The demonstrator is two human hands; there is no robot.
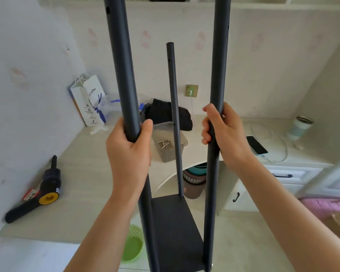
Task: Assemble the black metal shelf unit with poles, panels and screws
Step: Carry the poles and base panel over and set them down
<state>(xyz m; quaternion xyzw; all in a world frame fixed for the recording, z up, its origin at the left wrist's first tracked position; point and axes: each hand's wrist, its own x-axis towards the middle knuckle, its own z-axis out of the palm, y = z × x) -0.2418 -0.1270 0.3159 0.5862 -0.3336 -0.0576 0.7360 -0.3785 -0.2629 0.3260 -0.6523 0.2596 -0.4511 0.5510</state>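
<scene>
done: three poles stand on bottom panel (pixel 175 228) | left hand (pixel 129 152) wraps near left pole (pixel 124 75); right hand (pixel 224 134) wraps near right pole (pixel 217 75); third pole (pixel 174 114) at 12 o'clock | left: upper panels, remaining screws

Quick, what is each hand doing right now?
Left hand: holding the left pole.
Right hand: holding the right pole.
</scene>
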